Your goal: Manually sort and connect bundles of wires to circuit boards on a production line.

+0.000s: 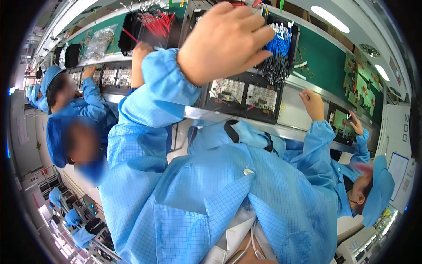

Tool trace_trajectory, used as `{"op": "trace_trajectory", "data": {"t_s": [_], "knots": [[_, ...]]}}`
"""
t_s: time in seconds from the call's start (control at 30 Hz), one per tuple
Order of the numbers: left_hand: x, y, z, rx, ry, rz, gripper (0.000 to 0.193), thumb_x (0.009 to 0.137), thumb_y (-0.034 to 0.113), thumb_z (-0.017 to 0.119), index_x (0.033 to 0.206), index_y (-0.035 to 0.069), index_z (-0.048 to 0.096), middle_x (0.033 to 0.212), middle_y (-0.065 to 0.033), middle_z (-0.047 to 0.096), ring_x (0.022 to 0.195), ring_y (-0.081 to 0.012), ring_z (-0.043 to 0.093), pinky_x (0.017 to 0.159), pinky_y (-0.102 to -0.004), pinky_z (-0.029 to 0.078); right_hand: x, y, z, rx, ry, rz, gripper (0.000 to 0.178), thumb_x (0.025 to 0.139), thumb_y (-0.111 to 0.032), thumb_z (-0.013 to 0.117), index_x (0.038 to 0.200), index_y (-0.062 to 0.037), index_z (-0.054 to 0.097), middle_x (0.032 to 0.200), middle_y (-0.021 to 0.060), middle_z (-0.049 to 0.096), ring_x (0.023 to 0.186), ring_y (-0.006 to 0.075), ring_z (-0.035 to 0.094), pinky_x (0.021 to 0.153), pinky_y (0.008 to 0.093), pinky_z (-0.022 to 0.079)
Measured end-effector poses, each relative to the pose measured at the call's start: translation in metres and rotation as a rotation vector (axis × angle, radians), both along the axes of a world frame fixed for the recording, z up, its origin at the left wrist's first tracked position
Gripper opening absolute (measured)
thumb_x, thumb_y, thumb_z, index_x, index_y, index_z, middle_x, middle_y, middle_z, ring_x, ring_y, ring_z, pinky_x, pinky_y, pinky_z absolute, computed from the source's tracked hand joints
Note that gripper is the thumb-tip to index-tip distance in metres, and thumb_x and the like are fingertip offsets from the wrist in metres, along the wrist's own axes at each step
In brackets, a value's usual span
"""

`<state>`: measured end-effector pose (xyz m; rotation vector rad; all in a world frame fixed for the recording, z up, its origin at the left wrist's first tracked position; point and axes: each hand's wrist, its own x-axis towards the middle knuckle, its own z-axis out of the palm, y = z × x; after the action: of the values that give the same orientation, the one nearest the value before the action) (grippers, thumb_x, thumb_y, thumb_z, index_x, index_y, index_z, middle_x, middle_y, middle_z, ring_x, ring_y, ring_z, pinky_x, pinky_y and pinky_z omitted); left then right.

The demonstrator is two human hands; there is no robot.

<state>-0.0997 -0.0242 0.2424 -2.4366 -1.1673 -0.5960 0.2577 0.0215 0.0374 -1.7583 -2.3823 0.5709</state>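
Observation:
My left hand is raised high over the bench, large in view. Its fingers are bent and the thumb stands apart from them, with nothing visible between. Behind its fingertips is a bundle of blue, black and white wires in a black bin. Lower to the right, my right hand is over the bench's front strip, fingers curled together at the tips; what they hold, if anything, is too small to tell. Between the hands, pale circuit boards lie in a black tray, partly hidden by my left forearm.
Red wires fill another bin at the back left. A co-worker's hand is beside it. At the right, another co-worker's hand is at a board in a black frame. Green boards stand at the far right.

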Motion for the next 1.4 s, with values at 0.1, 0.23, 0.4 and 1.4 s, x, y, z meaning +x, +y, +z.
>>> {"op": "trace_trajectory", "data": {"t_s": [0.1, 0.23, 0.4, 1.4], "knots": [[-0.005, -0.028, 0.006, -0.091, -0.152, 0.080, 0.020, 0.082, 0.026, 0.061, 0.075, 0.008, 0.057, 0.064, -0.0093, 0.052, 0.059, -0.0281, 0.053, 0.052, -0.0376, 0.040, 0.001, -0.003, -0.004, 0.050, 0.134, 0.011, 0.015, 0.082, -0.021, 0.064, 0.085, -0.0075, 0.059, 0.059, 0.0060, 0.048, 0.055, 0.0178, 0.047, 0.051, 0.0314, 0.037], [-0.023, -0.089, -0.004, -0.469, -0.378, 0.300, 0.022, 0.089, 0.023, 0.054, 0.080, 0.004, 0.059, 0.063, -0.0134, 0.052, 0.055, -0.0307, 0.048, 0.051, -0.0351, 0.037, -0.022, -0.015, 0.002, 0.038, 0.413, 0.072, 0.011, 0.085, -0.016, 0.060, 0.091, -0.0067, 0.061, 0.061, 0.0034, 0.047, 0.055, 0.0087, 0.040, 0.051, 0.0247, 0.034], [-0.021, -0.155, -0.076, -1.139, -0.513, 0.631, 0.024, 0.090, 0.025, 0.053, 0.093, 0.001, 0.057, 0.074, -0.0177, 0.058, 0.068, -0.0286, 0.060, 0.060, -0.0347, 0.043, -0.065, -0.051, 0.003, -0.115, 0.416, 0.220, 0.015, 0.087, -0.014, 0.057, 0.099, -0.0078, 0.063, 0.067, 0.0031, 0.054, 0.057, 0.0091, 0.044, 0.053, 0.0233, 0.036], [0.010, -0.118, -0.290, -0.645, -0.507, 0.419, 0.032, 0.074, 0.005, 0.060, 0.105, 0.009, 0.057, 0.100, -0.0103, 0.055, 0.097, -0.0294, 0.052, 0.081, -0.0385, 0.045, -0.143, -0.116, -0.073, -0.138, -0.030, 0.471, 0.020, 0.079, -0.024, 0.062, 0.088, -0.0063, 0.063, 0.074, 0.0151, 0.064, 0.073, 0.0324, 0.063, 0.065, 0.0436, 0.049]]}}
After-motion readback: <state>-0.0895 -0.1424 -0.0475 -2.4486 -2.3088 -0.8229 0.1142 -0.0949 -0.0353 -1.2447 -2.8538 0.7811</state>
